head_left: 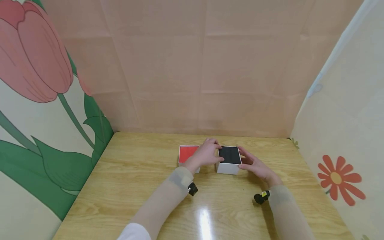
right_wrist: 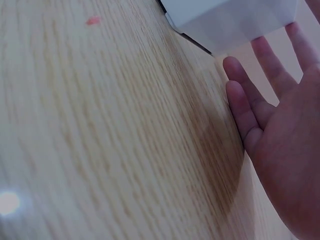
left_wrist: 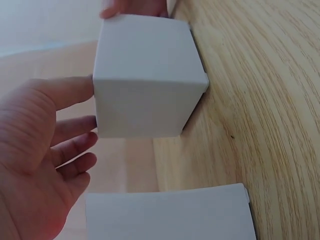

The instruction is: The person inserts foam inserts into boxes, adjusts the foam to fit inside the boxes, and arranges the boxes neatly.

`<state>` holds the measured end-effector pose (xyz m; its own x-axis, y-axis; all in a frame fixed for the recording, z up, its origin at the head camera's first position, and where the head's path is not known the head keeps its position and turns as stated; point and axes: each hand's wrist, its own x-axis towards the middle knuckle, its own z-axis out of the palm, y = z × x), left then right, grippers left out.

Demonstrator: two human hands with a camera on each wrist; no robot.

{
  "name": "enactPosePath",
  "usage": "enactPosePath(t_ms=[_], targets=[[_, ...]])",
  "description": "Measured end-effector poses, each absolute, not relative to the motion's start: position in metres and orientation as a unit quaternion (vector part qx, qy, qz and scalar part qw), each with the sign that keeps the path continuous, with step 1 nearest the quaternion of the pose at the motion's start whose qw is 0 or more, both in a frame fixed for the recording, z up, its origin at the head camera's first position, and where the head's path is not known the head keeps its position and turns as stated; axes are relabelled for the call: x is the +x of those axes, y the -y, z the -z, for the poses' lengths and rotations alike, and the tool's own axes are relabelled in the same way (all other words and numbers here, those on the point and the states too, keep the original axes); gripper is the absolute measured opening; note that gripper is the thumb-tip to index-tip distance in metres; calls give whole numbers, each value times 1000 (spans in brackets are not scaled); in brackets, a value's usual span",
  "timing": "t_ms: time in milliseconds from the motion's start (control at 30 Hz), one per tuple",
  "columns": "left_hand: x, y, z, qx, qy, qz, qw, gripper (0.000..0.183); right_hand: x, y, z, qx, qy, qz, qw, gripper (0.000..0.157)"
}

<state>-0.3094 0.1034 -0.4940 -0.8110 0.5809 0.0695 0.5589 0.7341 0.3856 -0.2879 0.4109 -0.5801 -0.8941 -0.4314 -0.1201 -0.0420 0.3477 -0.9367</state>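
Observation:
A white box with a black top (head_left: 229, 155) stands on the table between my two hands. My left hand (head_left: 206, 154) reaches over from the left, its thumb and a finger at the top left edge of this box. In the left wrist view the thumb and fingertip meet the upper rim of the white box (left_wrist: 145, 107), while the other fingers bend loosely beside it. My right hand (head_left: 256, 167) touches the box's right side, thumb at the near corner; fingertips (right_wrist: 295, 32) rest against the white wall. Partly hidden under my left wrist is a second white box with a red top (head_left: 187, 153).
The wooden table (head_left: 144, 160) runs back to a creased pinkish-tan sheet (head_left: 195, 83). Flower-printed panels (head_left: 336, 176) border both sides. Each wrist carries a small black camera (head_left: 193, 189) on a band.

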Motion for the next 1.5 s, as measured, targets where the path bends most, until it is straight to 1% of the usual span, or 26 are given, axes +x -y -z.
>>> enactPosePath(t_ms=[267,567,767,1000,1267,1400,1500], targets=[[-306,-115,486,300,-941,-157,3,49,-287,-412,580,-153,-801,552,173,87],[-311,-138,485,351,-930,-113,-7,47,-288,-413,581,-154,-795,560,177,88],[-314,-150,485,362,-926,-109,-17,44,-289,-410,579,-161,-786,569,179,87],[-315,-152,490,354,-930,-99,2,37,-289,-407,579,-164,-784,569,184,85],[-315,-151,493,362,-929,-81,3,32,-289,-405,578,-164,-785,567,188,85],[-318,-147,488,373,-924,-83,10,32,-289,-406,579,-164,-785,567,186,86],[-322,-141,482,376,-922,-90,27,32,-289,-408,580,-161,-790,564,180,87]])
